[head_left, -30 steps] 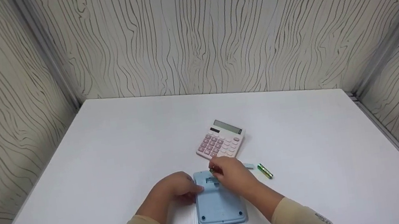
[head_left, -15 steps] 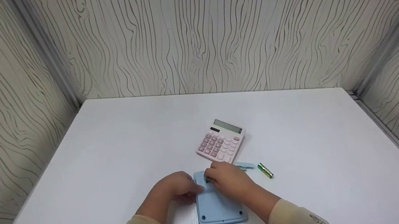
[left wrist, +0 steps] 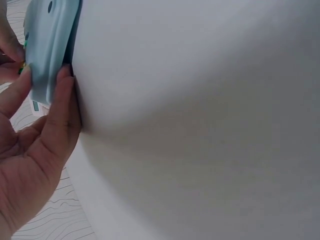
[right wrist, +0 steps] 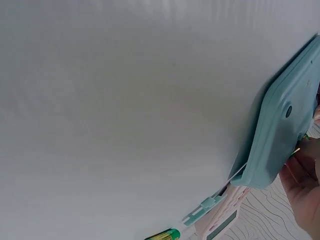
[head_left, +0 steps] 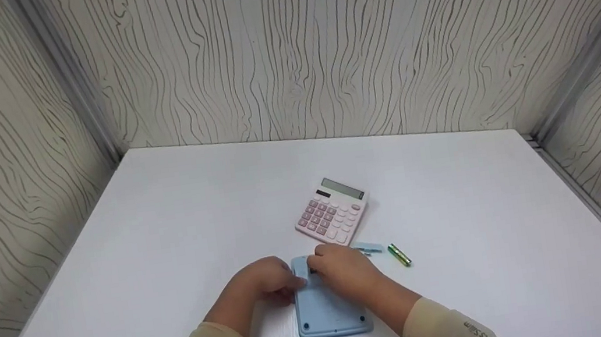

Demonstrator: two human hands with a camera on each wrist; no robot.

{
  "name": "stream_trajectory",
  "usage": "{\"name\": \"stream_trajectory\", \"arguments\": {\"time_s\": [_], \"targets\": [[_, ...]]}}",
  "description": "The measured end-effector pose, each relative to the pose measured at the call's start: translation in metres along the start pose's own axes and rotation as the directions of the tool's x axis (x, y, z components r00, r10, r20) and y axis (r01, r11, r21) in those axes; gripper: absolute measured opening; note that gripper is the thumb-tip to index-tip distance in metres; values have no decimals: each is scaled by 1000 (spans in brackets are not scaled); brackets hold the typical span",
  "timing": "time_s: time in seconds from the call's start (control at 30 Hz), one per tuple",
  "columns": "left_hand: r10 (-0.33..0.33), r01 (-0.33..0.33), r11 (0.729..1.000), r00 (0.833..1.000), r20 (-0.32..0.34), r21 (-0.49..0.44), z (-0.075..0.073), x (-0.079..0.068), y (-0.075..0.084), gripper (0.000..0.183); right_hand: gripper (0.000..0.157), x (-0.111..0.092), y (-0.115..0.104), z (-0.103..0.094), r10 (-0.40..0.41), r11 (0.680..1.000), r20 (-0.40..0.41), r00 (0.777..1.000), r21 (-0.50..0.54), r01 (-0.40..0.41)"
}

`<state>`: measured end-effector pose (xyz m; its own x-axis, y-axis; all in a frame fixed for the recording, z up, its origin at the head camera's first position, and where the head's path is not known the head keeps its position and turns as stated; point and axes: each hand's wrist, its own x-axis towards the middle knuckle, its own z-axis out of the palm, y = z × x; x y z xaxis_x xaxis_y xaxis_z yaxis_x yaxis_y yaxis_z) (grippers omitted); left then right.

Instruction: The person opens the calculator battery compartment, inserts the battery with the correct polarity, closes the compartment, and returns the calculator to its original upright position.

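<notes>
A light blue calculator (head_left: 331,305) lies face down on the white table, small dark feet showing on its back. My left hand (head_left: 269,278) grips its left edge, thumb on the back and fingers along the side, as the left wrist view shows on the calculator (left wrist: 50,50). Over the battery compartment near the far end, my right hand (head_left: 347,270) pinches a green-and-yellow battery (left wrist: 22,68), mostly hidden by the fingers. Just past that hand lies the light blue battery cover (head_left: 369,247). A second green battery (head_left: 399,255) rests to the right of the cover.
A pink calculator (head_left: 333,211) lies face up and tilted, just beyond the blue one. The white table (head_left: 167,222) ends at a wood-grain patterned wall (head_left: 284,53) at the back, with similar panels on both sides.
My right hand has come down and slightly nearer, bringing the battery from above the calculator's far end to the compartment. More of the battery cover shows. The left hand stays put.
</notes>
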<state>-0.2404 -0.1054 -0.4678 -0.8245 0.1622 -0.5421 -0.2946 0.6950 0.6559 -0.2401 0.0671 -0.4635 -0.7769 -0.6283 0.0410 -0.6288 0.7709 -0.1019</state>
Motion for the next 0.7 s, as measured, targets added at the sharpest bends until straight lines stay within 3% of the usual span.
{"name": "stream_trajectory", "arguments": {"time_s": [0.3, 0.7], "targets": [[5, -5, 1000, 1000, 9, -16, 2, 1, 0, 22, 18, -2, 8, 3, 46, 987, 14, 999, 156, -47], [-5, 5, 1000, 1000, 3, -3, -1, 1, -1, 23, 16, 1, 5, 1, 57, 988, 27, 998, 139, -60]]}}
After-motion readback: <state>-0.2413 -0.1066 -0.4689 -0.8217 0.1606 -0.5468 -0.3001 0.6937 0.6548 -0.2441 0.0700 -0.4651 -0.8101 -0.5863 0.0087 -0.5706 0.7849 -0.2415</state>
